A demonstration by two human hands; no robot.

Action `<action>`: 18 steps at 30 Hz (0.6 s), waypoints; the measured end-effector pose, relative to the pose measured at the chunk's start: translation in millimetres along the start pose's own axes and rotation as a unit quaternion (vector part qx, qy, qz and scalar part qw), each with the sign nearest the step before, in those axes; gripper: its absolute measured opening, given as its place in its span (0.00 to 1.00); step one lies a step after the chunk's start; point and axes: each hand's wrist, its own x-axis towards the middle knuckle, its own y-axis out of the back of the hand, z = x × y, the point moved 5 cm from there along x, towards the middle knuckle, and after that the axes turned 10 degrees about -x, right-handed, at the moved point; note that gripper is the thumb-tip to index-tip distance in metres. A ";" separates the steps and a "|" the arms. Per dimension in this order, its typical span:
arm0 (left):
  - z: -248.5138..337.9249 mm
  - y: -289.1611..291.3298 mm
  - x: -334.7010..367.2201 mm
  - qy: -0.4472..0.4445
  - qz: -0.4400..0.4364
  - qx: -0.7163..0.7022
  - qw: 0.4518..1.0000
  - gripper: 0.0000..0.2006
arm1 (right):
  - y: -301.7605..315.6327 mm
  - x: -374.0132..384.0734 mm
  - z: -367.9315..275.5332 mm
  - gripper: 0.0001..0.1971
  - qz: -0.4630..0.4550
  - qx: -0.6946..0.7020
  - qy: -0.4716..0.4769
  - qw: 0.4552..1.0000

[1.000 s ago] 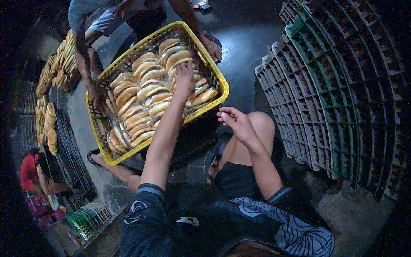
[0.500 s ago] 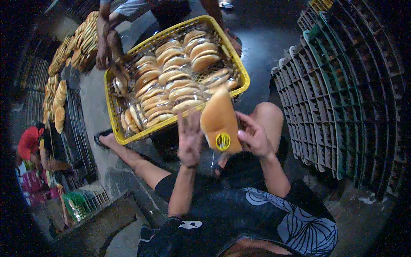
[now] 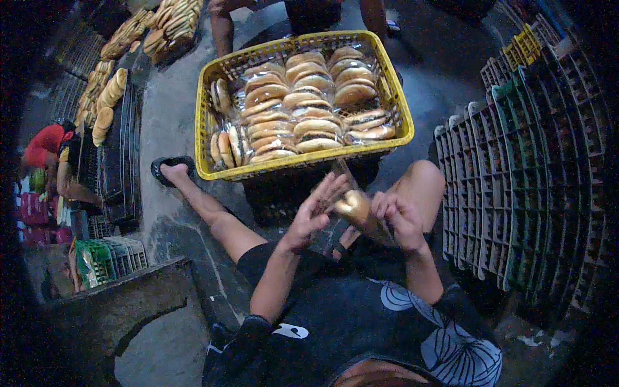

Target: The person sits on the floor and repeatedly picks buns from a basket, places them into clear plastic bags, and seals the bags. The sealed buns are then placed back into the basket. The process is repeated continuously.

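In front of my body, my right hand [image 3: 401,222] is closed on one end of a wrapped bread bun [image 3: 358,210], which is tilted and smeared by motion. Light glints off its clear plastic. On the bun's other side my left hand [image 3: 313,216] is open with fingers stretched; whether its fingertips touch the wrapper I cannot tell. Beyond both hands stands a yellow plastic crate [image 3: 303,161]. Rows of plastic-wrapped buns [image 3: 316,126] with a dark filling lie inside it, most leaning on one another and some on edge along the left wall.
Stacked grey and green crates [image 3: 474,193] rise on the right. Loose bread [image 3: 106,106] lies along dark racks at the left, where a person in red [image 3: 45,151] bends over. Another person's arm [image 3: 222,29] shows behind the yellow crate. A concrete ledge [image 3: 109,293] stands lower left.
The bun has turned from upright, its round yellow label facing me, to tilted and lower. My left hand has turned toward it. Another person's hand has left the crate's left side. The view has shifted.
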 end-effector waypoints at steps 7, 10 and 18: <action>26.4 -29.8 5.0 -0.087 0.087 0.096 0.988 0.25 | -19.8 26.0 38.4 0.15 -0.062 0.072 -0.218 0.971; 22.9 -14.7 -4.2 -0.051 0.134 0.085 0.986 0.23 | -16.7 35.0 37.5 0.13 0.024 -0.010 -0.176 0.984; 14.1 -1.5 -5.1 -0.042 0.181 0.043 0.982 0.05 | -34.4 44.1 -5.7 0.08 0.009 -0.048 -0.074 0.996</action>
